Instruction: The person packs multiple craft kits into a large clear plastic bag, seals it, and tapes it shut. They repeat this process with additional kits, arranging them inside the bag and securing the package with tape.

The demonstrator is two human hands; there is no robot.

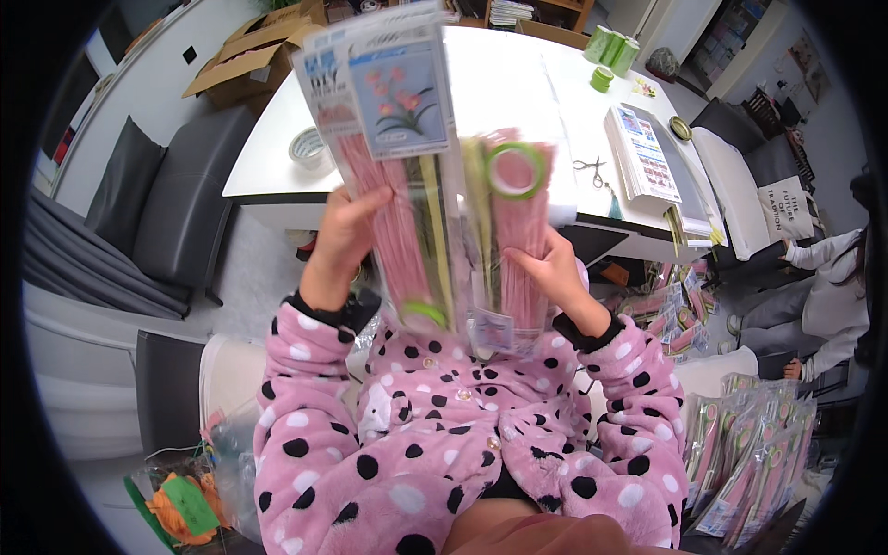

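Observation:
In front of my chest, my left hand (pixel 354 225) grips clear plastic craft packets (pixel 395 229), held upright. They contain pink and dark green chenille stems, a green tape roll at the bottom and a printed card (pixel 401 90) picturing flowers. Several cards seem to overlap at their top; how many packets there are I cannot tell. To the right, my right hand (pixel 551 270) is closed around a similar packet (pixel 517 229), turned the other way up. Its green tape roll (pixel 516 171) is at the top and its small card (pixel 494 330) at the bottom. Both bundles are slightly blurred.
The white table (pixel 499 76) bears a clear tape roll (pixel 310 149), scissors (pixel 591 170), a stack of printed cards (pixel 642 156) and green tape rolls (pixel 612 50). More filled packets (pixel 753 451) stand at lower right; others (pixel 673 309) lie on the floor. A person (pixel 829 298) is at far right.

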